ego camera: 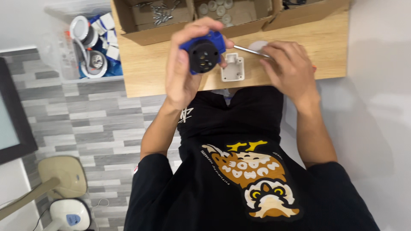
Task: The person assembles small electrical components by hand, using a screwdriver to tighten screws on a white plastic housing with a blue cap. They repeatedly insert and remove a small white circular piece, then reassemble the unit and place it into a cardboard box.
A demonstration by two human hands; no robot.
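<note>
Blue-and-black plug body clamped in our left hand, raised above wooden table, black face turned toward us for access. Our right hand closed round screwdriver, tip aimed at plug. White housing rests below on table.

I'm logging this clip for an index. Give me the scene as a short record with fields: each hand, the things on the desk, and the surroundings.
left hand: left hand grips a blue and black plug, its black face toward the camera
right hand: right hand holds a screwdriver, tip toward the plug
desk: wooden desk; white cover lies between the hands
boxes: cardboard boxes at the far edge, one with screws, one with round white parts
beside desk: clear bin of fittings on the floor
</note>
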